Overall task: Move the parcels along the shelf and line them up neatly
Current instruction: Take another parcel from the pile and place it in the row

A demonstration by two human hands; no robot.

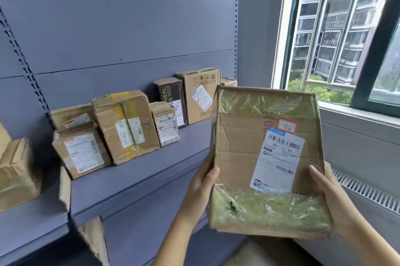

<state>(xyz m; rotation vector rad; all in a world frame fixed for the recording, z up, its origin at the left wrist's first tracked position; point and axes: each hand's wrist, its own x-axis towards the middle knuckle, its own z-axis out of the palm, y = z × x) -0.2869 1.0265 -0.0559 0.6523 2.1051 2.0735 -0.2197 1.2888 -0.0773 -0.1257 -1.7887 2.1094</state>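
At lower right the flat parcel (249,153) is clasped by left hand (202,186) and right hand (332,196). If it is swung in carelessly, the tall carton (194,103) could be toppled.

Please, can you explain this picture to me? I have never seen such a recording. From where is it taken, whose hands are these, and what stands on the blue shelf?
There is no machine here. A person wears one camera on the head, so the picture looks forward and down at that person's two bare hands. The left hand and the right hand grip the side edges of a flat brown cardboard parcel with clear tape and a white barcode label, held upright in the air. On the blue-grey metal shelf stands a row of brown cardboard parcels with white labels, and one black carton among them. At the right is a window.
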